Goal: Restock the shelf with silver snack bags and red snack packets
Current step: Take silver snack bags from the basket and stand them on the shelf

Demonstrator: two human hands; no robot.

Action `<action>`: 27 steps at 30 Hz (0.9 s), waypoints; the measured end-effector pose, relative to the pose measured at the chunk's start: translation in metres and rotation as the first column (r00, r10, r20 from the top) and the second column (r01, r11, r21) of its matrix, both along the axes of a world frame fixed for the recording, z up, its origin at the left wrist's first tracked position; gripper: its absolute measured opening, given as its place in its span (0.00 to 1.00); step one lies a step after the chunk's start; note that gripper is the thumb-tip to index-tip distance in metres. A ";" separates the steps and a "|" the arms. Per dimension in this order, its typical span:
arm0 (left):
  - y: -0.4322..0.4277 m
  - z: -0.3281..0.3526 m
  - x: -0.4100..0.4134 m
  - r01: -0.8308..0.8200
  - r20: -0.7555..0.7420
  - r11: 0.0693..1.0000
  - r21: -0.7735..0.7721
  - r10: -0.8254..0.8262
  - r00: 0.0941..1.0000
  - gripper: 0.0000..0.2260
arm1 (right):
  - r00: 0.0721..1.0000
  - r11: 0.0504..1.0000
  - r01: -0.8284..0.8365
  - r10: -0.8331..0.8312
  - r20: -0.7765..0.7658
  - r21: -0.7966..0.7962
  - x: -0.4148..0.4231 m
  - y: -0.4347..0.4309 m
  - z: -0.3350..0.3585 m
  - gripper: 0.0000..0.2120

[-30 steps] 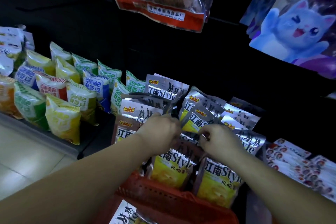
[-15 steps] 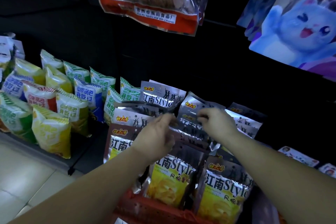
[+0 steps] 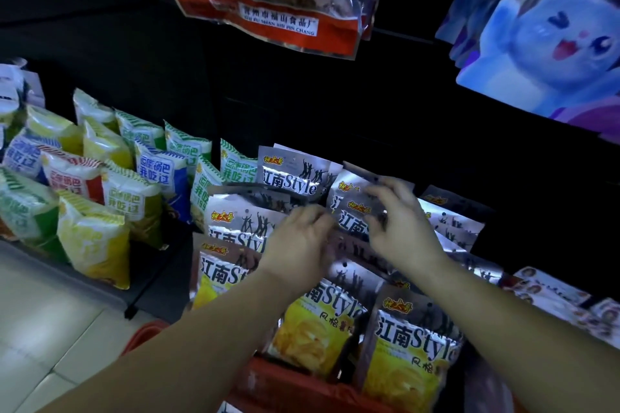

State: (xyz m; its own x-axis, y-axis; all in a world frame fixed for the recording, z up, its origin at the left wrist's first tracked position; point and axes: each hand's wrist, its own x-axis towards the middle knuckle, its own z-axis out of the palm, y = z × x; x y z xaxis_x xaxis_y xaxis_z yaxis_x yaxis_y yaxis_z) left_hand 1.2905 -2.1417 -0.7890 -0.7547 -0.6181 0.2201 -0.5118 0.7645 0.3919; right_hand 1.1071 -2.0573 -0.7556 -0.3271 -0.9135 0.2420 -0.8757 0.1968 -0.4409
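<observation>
Silver snack bags [image 3: 289, 174] are standing packed in rows on the dark shelf [image 3: 161, 265]. The left hand [image 3: 298, 238] is curling round the middle bag [image 3: 352, 223] at its edge, and the right hand [image 3: 402, 228] is pinching its top corner.

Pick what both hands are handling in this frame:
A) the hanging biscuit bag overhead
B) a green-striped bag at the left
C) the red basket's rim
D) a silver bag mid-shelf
D: the left hand holds the left edge of a silver bag and the right hand pinches its top right, in the middle of the silver row.
</observation>
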 end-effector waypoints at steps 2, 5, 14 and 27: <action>-0.001 0.001 0.002 -0.089 0.084 0.992 -0.089 0.097 0.992 0.20 | 0.996 0.994 0.002 0.009 -0.093 0.113 0.005 0.012 -0.001 0.18; 0.001 0.007 0.006 -0.110 0.097 0.972 -0.210 0.133 0.986 0.20 | 0.976 0.980 0.032 0.011 -0.216 0.195 0.015 0.023 -0.001 0.15; 0.013 0.028 0.011 0.021 0.179 1.000 -0.020 -0.017 0.984 0.07 | 0.977 0.981 0.089 -0.052 -0.209 0.173 0.017 0.066 0.034 0.07; 0.099 0.009 -0.036 -0.076 0.056 0.742 0.666 0.052 0.997 0.08 | 0.964 0.847 0.258 -0.258 -0.065 0.465 -0.018 0.163 0.007 0.26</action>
State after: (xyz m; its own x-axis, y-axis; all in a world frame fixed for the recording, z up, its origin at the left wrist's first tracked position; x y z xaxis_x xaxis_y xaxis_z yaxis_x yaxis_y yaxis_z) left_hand 1.2547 -2.0427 -0.7802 -0.7073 -0.6447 -0.2900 -0.5708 0.2789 0.7722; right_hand 1.0891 -1.8943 -0.7491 -0.5670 -0.8014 -0.1904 -0.7644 0.5981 -0.2409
